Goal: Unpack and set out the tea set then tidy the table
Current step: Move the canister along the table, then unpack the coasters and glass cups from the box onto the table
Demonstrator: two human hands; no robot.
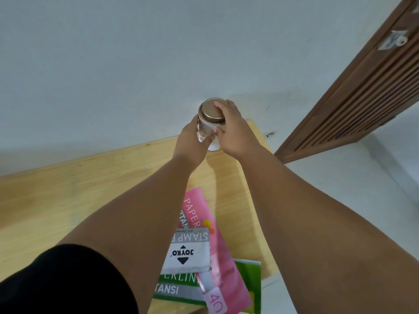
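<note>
A white canister (208, 129) with a round bronze lid (212, 112) stands upright at the far edge of the wooden table (68, 193), close to the wall. My left hand (192, 141) grips its body from the left. From the right, my right hand (231, 128) curls its fingers over the lid's rim while the thumb presses the side. The canister's lower part is partly hidden behind my hands.
Near me lie a pink paper pack (204, 223), a grey stamp pad box (190, 252) on top of it, and a green booklet (247, 282). A brown slatted door (362, 87) stands at the right. The pale wall (136, 64) rises right behind the table.
</note>
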